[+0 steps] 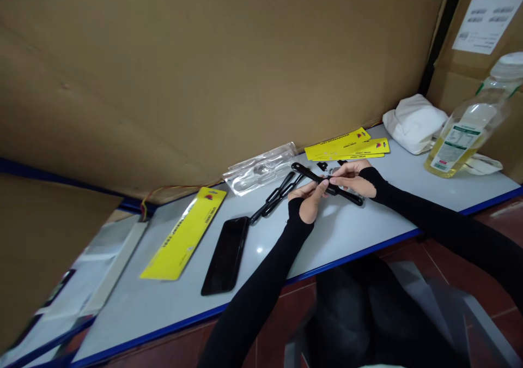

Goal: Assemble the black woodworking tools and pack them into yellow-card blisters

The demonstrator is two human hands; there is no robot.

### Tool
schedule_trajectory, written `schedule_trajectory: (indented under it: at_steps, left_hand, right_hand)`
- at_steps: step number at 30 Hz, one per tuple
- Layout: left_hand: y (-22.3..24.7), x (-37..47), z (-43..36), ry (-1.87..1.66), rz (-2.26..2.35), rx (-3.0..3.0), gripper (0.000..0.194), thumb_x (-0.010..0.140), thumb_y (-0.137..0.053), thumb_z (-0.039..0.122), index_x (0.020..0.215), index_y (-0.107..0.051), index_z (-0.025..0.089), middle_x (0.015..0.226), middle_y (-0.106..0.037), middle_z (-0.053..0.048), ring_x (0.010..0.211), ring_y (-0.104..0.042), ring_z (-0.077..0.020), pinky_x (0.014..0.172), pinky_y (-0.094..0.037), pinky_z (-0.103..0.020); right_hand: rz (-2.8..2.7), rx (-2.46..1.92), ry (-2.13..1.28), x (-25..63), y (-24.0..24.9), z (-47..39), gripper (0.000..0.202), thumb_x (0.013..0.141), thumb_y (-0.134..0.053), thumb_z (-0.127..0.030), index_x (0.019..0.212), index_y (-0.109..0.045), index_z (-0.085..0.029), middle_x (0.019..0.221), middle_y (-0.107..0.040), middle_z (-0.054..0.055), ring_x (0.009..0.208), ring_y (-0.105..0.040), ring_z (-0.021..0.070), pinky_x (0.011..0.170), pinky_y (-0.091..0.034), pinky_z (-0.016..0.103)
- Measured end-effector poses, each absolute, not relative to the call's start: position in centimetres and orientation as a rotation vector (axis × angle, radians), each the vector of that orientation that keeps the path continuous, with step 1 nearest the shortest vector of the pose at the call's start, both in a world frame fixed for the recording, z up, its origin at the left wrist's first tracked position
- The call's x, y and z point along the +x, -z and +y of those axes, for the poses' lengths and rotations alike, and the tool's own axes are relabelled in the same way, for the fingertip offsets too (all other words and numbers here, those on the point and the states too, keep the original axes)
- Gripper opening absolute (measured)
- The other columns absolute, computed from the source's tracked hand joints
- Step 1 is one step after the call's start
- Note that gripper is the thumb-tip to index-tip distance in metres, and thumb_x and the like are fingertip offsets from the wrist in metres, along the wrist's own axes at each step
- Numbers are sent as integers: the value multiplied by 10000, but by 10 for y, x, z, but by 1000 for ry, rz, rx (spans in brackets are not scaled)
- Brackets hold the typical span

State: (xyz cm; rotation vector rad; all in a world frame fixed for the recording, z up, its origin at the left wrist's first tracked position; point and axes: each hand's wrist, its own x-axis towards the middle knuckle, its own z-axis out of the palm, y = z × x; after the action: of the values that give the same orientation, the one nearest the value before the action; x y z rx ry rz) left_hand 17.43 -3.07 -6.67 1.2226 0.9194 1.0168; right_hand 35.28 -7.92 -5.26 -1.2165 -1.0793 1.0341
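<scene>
Both hands meet around a black spokeshave (307,172), held at a slant just above the table. My left hand (309,198) is closed on its middle from the near side. From the right, my right hand (354,177) pinches the same middle part, its fingertips close to my left thumb. Whatever small piece may lie between the fingertips is hidden. Beyond the hands, small black metal parts (322,166) lie on the table. More black spokeshave bodies (279,193) rest side by side, left of my left hand.
Clear plastic blister shells (261,170) lie along the cardboard wall. Yellow printed cards (341,148) are stacked behind the hands; another yellow card (183,237) lies left of a black phone (225,256). A bottle of yellow liquid (461,131) and a white bundle (413,124) stand at right.
</scene>
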Motion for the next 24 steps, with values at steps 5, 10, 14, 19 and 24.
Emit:
schedule_trajectory:
  at_steps: [5, 10, 14, 19, 24]
  left_hand:
    - [60, 176, -33, -1057, 993, 1181, 292, 647, -948, 362, 826, -865, 146, 692, -746, -40, 518, -553, -101, 575, -486, -268]
    - [54, 176, -35, -1046, 1063, 1175, 234, 632, -946, 311, 764, -854, 142, 684, -746, -47, 483, -531, -96, 536, -455, -270]
    - [54, 175, -31, -1035, 1059, 1131, 285, 619, -953, 320, 815, -863, 133, 609, -711, -31, 471, -525, -96, 529, -451, -262]
    - [54, 171, -23, -1028, 1041, 1096, 319, 563, -965, 335, 783, -859, 129, 625, -724, -46, 466, -529, -102, 491, -444, -266]
    - [41, 166, -17, -1055, 1018, 1035, 280, 518, -936, 283, 726, -838, 123, 617, -711, -51, 450, -516, -99, 442, -383, -262]
  right_hand:
    - [-1101, -1238, -1049, 352, 51, -82, 424, 592, -968, -515, 804, -827, -176, 724, -759, 36, 594, -631, 125, 547, -552, 265]
    - [-1111, -1235, -1079, 354, 52, -80, 372, 616, -939, -462, 855, -859, -189, 760, -772, 35, 620, -620, 121, 563, -541, 267]
    - [-1184, -1238, -1055, 355, 53, -80, 366, 679, -900, -477, 922, -872, -204, 753, -767, 25, 603, -597, 118, 567, -543, 278]
    - [-1384, -1338, -877, 374, 49, -79, 300, 806, -814, -434, 999, -869, -211, 876, -806, 50, 662, -635, 133, 590, -522, 265]
    - [-1771, -1462, -674, 418, 44, -80, 282, 832, -800, -367, 1063, -854, -214, 907, -806, 49, 667, -620, 117, 591, -442, 235]
